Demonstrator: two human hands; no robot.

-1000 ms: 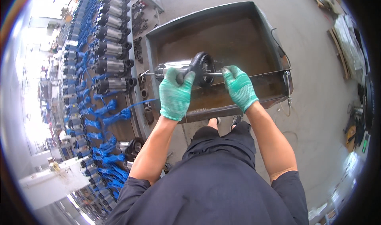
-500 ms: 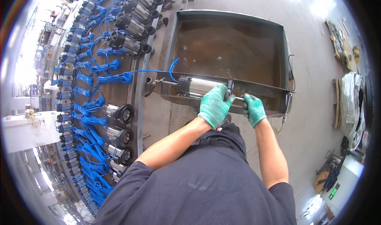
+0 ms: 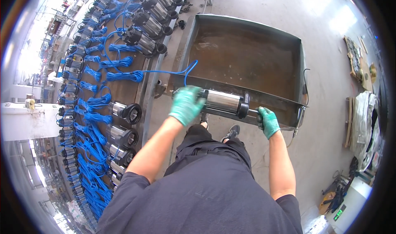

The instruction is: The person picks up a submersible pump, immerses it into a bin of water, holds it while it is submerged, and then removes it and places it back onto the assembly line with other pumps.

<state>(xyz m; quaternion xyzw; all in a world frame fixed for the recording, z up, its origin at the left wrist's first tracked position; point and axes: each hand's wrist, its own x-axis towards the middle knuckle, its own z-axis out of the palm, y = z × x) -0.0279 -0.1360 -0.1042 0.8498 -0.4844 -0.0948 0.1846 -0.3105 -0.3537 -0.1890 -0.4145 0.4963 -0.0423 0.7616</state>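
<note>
Head camera looks down on me holding a steel pump sideways over the near rim of the metal tank. My left hand, in a green glove, is wrapped around the pump's left end, fingers curled tight over the top. My right hand, gloved the same, is closed on the near rim beside the pump's black end — whether it grips the rim itself or a handle on the pump I cannot tell. A blue cable runs from the pump's left end to a coil on the bench at my left.

As I judge it, the pump is out of the tank, whose brown bottom shows only a thin sheen of water, but it is not yet put down — it hangs between tank and bench. Rows of like pumps with coiled blue cables lie along that bench, and I see a gap beside the nearest ones. What is left, I think, is to carry this one over and lay it in the row.
</note>
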